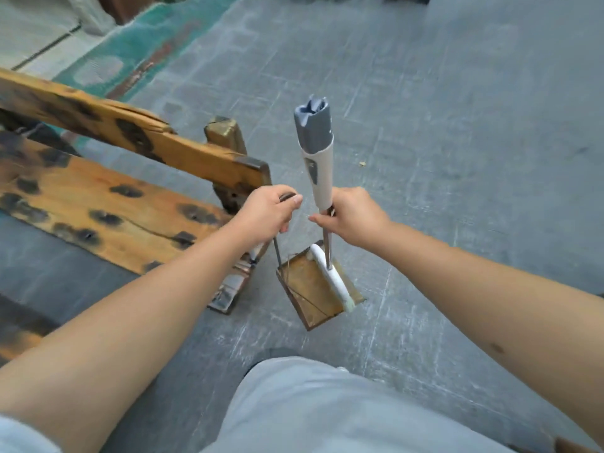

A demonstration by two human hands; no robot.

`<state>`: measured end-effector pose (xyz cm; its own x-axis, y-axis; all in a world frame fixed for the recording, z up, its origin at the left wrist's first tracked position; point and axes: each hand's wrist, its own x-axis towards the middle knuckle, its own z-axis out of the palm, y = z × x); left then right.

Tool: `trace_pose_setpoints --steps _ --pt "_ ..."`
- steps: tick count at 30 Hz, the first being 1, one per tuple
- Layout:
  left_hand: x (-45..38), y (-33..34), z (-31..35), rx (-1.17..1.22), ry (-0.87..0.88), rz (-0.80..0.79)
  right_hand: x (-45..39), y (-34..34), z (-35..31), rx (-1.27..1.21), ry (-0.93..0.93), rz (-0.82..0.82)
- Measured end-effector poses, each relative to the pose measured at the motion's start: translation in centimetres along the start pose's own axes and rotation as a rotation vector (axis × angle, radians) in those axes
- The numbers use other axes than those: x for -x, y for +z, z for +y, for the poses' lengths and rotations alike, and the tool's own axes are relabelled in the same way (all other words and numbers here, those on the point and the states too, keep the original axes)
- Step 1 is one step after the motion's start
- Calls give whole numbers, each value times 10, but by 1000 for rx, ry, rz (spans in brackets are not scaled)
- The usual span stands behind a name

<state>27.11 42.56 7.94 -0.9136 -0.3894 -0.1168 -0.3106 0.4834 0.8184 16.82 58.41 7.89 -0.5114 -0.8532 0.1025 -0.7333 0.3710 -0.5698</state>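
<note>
Pale grey clothing (327, 413) is filling the lower edge. Above it, the left hand (266, 212) is gripping the thin rod handle of a rusty dustpan (307, 295) low by the floor (457, 125), beside a wooden bench (114, 204). The right hand (354, 217) is clasping a mop (318, 165), whose white head is lying inside the dustpan.

A dull, rust-brown metal dustpan (313, 289) is seen below the left hand (268, 212), on a thin dark metal rod (277, 253). Above the right hand (353, 215) a smooth white and grey plastic grip (318, 165) is shown, and below it a shiny metal shaft (327, 246) and a white, foam-like roller (331, 279). Left of the 2 hands, a bench (108, 204) of glossy varnished wood is blotched dark. The matt grey floor (457, 125) is scuffed pale.
</note>
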Motion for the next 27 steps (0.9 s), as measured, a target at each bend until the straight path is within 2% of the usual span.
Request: trace_pose_setpoints --steps 6,11,19,22,27 --pt "-153 4 4 128 -22 18 -107 -35 85 1 12 11" --pt "-286 -6 -8 198 -31 12 -220 -53 149 11 109 -3" --pt "-453 -72 -21 -13 -3 -126 -401 -75 203 -130 212 -9" --pt "-512 -99 -35 -71 -40 -92 -474 -74 219 -154 174 -92" --pt "-600 -143 -79 -182 -173 46 -613 -52 246 -142 -2 -247"
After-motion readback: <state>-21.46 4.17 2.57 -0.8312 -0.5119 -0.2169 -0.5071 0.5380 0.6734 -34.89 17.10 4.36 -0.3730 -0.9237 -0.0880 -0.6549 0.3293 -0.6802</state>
